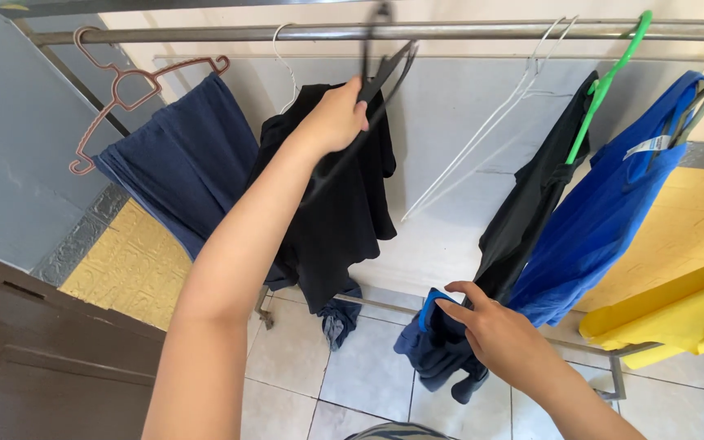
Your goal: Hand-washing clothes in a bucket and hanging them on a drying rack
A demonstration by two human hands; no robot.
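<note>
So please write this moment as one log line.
left hand: holds black hanger at rail | right hand: grips dark blue garment

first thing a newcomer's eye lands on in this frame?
Probably the left hand, raised at centre and gripping a black hanger that hangs from the metal rail in front of a black shirt. Next, the bright blue shirt on the right, and the right hand below it clutching a dark blue garment.

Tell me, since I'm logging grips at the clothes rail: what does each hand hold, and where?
Left hand grips a black hanger on its sloping arm, below the hook. Right hand pinches a bunched dark blue garment at its upper edge.
</note>
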